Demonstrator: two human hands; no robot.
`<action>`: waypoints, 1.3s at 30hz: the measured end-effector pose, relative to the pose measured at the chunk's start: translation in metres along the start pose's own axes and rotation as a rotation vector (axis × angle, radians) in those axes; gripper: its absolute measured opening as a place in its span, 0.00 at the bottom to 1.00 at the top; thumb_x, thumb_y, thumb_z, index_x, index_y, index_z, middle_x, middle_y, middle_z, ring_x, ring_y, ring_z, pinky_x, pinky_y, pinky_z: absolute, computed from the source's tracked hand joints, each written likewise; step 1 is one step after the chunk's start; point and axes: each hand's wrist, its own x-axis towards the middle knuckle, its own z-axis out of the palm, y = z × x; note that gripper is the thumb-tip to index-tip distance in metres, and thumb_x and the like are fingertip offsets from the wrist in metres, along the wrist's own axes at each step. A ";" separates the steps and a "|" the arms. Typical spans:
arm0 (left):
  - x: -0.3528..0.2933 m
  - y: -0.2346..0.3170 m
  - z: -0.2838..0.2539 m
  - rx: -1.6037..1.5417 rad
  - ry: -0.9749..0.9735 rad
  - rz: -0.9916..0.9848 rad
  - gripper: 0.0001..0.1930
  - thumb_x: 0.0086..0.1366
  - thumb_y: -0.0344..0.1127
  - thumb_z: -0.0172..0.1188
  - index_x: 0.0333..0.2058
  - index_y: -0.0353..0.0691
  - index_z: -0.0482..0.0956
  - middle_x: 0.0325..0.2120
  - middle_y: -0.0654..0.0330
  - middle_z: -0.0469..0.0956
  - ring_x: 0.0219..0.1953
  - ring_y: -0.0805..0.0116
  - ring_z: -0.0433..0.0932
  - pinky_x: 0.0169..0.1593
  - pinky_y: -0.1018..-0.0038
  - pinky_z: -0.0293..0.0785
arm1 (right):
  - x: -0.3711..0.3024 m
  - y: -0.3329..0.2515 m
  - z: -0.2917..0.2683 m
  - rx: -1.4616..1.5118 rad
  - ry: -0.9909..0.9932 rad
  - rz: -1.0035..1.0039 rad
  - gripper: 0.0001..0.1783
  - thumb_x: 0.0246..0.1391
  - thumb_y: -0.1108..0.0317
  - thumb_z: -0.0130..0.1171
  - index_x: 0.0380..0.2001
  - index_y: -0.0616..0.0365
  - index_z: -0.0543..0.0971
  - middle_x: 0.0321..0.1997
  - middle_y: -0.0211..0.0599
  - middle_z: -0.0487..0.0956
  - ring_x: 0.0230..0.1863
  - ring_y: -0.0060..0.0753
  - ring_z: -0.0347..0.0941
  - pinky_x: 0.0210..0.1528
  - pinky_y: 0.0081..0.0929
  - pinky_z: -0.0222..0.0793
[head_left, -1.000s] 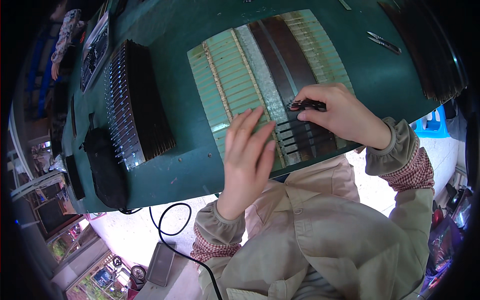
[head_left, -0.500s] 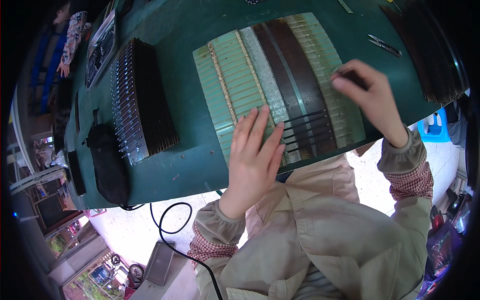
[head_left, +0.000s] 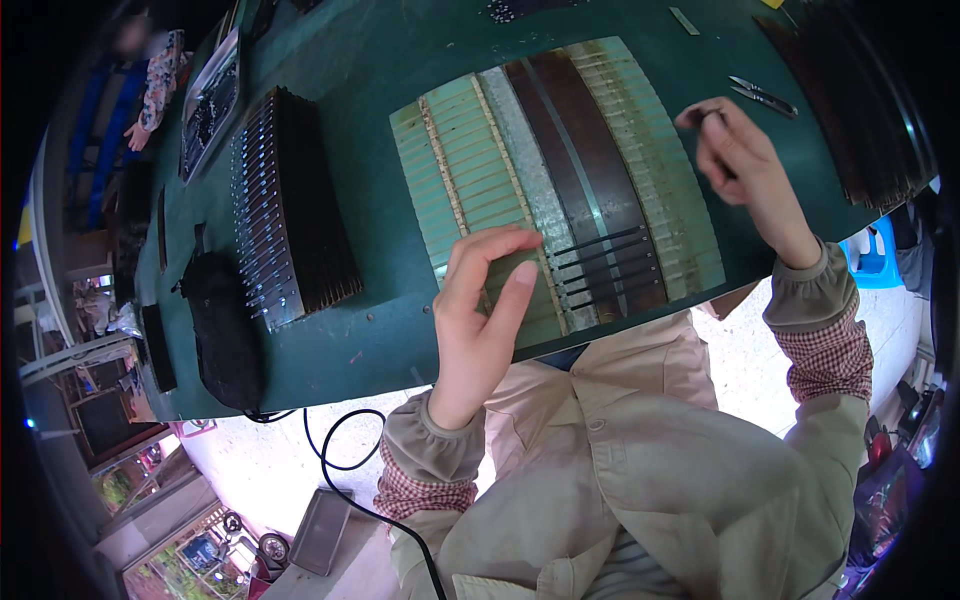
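Observation:
A grooved pale-green board lies on the table, with a dark brown band running along it. Across the near end of that band are several thin black strips, side by side. My left hand hovers at the board's near left part, beside the strips' left ends. Its fingers are bent, the thumb stands apart, and nothing shows in it. Over the board's right edge, my right hand is closed, fingers curled with thumb against them; something small and dark shows at the fingertips, too blurred to name.
On the green table a stack of dark strips with shiny ends lies left, near a black pouch and a tray of small parts. Thread snips and a dark bundle lie right. Another person's arm is far left.
My left hand has lifted off the strips and drawn back left, its fingers bending. My right hand has moved a little right and farther away, and the view has shifted slightly.

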 end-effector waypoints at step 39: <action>0.002 -0.006 0.008 0.720 -0.168 0.329 0.15 0.56 0.26 0.57 0.43 0.35 0.75 0.54 0.49 0.67 0.57 0.51 0.63 0.59 0.61 0.58 | 0.007 0.008 0.060 -0.673 -0.233 -0.301 0.10 0.43 0.76 0.61 0.32 0.66 0.75 0.28 0.43 0.74 0.30 0.39 0.73 0.34 0.26 0.67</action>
